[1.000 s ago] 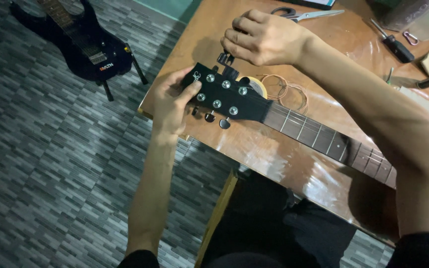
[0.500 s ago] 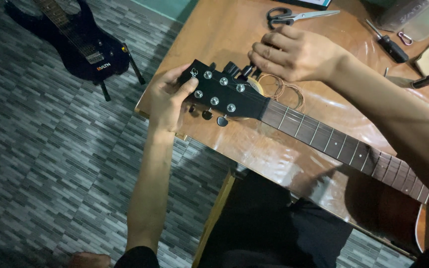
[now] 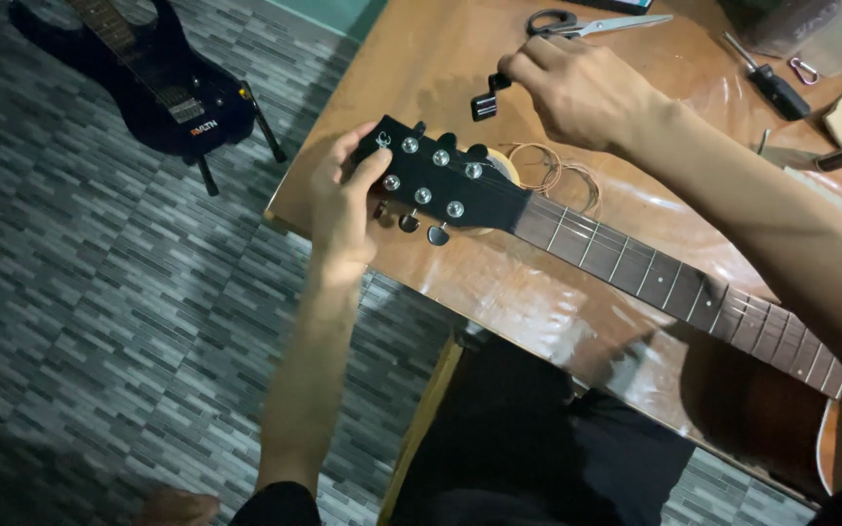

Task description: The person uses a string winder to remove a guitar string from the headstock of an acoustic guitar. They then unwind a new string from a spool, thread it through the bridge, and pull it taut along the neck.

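A guitar lies across my lap with its black headstock over the corner of a wooden table. My left hand grips the tip of the headstock, thumb on its face beside the silver tuning posts. My right hand is raised above the headstock and pinches a small black string winder, which hangs clear of the tuners. The dark fretboard runs down to the right toward the brown body.
On the table lie a coil of copper string, a roll of tape partly behind the headstock, scissors, a screwdriver and a carabiner. A black electric guitar stands on the tiled floor at the left.
My right hand has lifted the string winder off the upper tuners and away from the headstock. My left hand keeps its hold on the headstock tip.
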